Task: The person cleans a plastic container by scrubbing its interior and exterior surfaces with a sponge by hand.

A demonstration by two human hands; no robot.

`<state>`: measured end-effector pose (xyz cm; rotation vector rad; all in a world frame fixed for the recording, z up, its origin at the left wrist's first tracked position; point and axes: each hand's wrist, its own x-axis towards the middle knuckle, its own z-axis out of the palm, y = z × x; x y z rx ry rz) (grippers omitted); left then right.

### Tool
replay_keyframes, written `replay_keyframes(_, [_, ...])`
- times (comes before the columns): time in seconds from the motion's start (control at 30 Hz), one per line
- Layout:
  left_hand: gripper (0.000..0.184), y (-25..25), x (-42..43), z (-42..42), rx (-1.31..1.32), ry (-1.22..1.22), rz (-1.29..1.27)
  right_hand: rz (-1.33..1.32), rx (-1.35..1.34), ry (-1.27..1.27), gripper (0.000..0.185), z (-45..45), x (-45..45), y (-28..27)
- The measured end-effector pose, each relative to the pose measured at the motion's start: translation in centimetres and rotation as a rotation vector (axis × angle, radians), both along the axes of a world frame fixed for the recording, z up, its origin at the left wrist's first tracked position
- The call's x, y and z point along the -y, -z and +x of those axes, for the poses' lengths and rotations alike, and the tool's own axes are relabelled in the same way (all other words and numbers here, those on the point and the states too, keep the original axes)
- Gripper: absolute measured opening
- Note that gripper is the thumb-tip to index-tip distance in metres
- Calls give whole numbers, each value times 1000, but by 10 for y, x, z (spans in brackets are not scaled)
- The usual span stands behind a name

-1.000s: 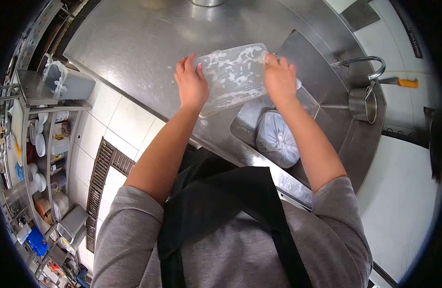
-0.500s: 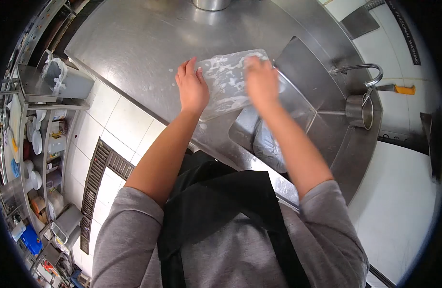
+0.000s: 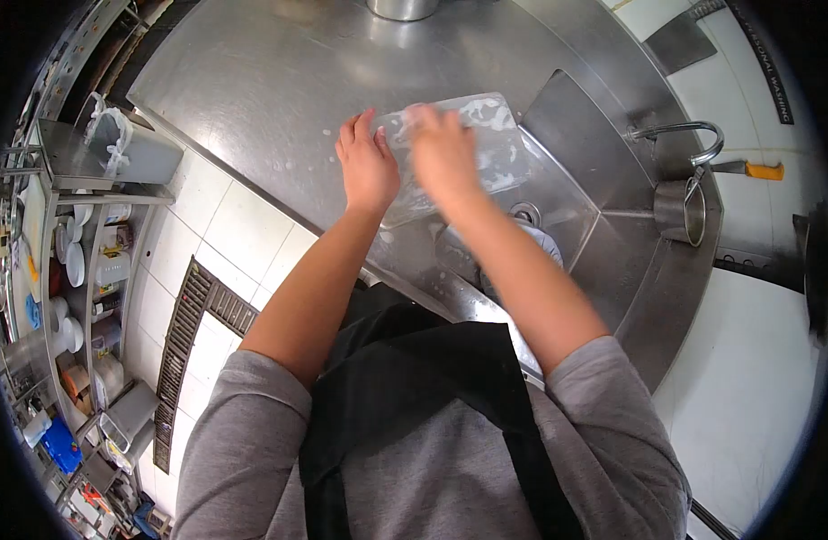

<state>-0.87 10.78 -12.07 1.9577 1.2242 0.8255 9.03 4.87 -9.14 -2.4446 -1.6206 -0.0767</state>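
A translucent flat plastic panel, possibly a lid (image 3: 495, 148), lies on the steel counter beside the sink, with white suds smeared over it. My left hand (image 3: 369, 171) rests against its left edge, fingers stretched out and thumb apart. Over the panel's upper left part is my right hand (image 3: 445, 157), smeared by motion. Whether anything is under its fingers is hidden. Below the panel, partly behind my right forearm, a wrapped pale bundle (image 3: 544, 243) sits in the sink.
The steel counter (image 3: 252, 81) runs left and away, with a metal pot (image 3: 403, 7) at the far edge. On the right are a curved tap (image 3: 675, 130), a hanging saucepan (image 3: 679, 211) and an orange-handled knife (image 3: 763, 170). A lined bin (image 3: 148, 153) stands left.
My right hand has moved left across the panel, from its right side towards my left hand. Suds on the right part look thinner. My left hand stays at the left edge.
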Motion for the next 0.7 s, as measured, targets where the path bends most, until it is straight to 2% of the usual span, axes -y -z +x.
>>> replay_keyframes(0.03, [33, 2, 0, 0, -6, -2, 28, 2, -1, 1, 30, -3, 3, -5])
replay_keyframes(0.1, [32, 4, 0, 0, 10, -4, 38, -83, 41, -169, 38, -4, 5, -15])
replay_keyframes(0.13, [32, 4, 0, 0, 30, -12, 40, -46, 171, -101, 43, 14, 8, -11])
replay_keyframes(0.2, [31, 3, 0, 0, 42, -14, 22, -109, 66, 129, 36, 64, 21, -21])
replay_keyframes(0.27, [31, 3, -1, -1, 54, -18, 2, -119, 109, 184, 36, 88, 29, -15])
replay_keyframes(0.37, [31, 4, -1, 1, 57, -27, 17, -88, 82, 272, 35, 54, 13, -9])
replay_keyframes(0.43, [32, 4, -2, 0, 57, -18, -12, 18, 111, -4, 36, 7, 0, 14])
replay_keyframes(0.47, [32, 3, -1, -1, 55, -18, -9, 21, 109, -4, 36, 3, 4, 8])
replay_keyframes(0.53, [30, 2, 0, 0, 79, -29, -21, -26, 9, -189, 37, -1, 6, -9])
replay_keyframes(0.6, [28, 1, 2, -2, 73, -29, -6, 30, 170, -18, 40, 45, 20, -6])
replay_keyframes(0.67, [27, 1, -1, -1, 71, -45, 5, -34, 204, 266, 43, 93, 36, -3])
replay_keyframes(0.7, [26, 1, -2, -1, 82, -50, -24, -31, 205, 266, 43, 90, 37, -4])
